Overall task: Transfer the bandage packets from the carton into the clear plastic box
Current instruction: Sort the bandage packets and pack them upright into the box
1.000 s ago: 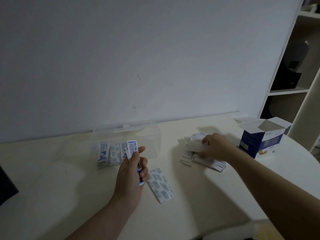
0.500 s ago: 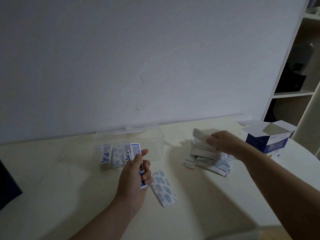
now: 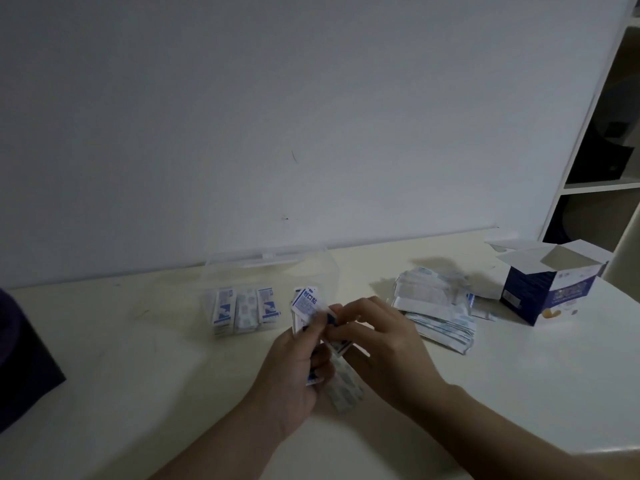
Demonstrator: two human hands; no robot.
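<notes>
Left hand: the left hand (image 3: 294, 372) is closed round the lower end of a held sheaf of packets (image 3: 306, 304), which fans upward out of its grip.
Right hand: the right hand (image 3: 388, 348) reaches in from the right, thumb and forefinger pinching the sheaf's near edge; whether it is adding a packet or squaring the stack cannot be told.
Loose packet: one loose packet (image 3: 346, 393) lies flat on the table (image 3: 138, 393), partly under both hands.
Handling: the packets look like thin paper wrappers, very light, flexible and slick against each other, so a sheaf probably slides apart unless pinched across its flat faces near the middle. Single ones lying flat likely need lifting by an edge.
Clear plastic box: the clear plastic box (image 3: 311, 271) stands just beyond the hands, open at the top, with three upright bundles (image 3: 246, 308) side by side against its front wall at the left. Its right part looks unfilled.
Pile: one untidy pile of packets (image 3: 433, 306) lies to the right of the box, too many to count.
Carton: one blue-and-white carton (image 3: 540, 296) stands beyond the pile, flaps open. Its inside is not visible.
Count: one carton, one box, three bundles, one pile, one sheaf, one loose packet.
Surroundings: a dark object (image 3: 20, 358) at the left edge and a shelf unit (image 3: 602, 187) at the far right.
</notes>
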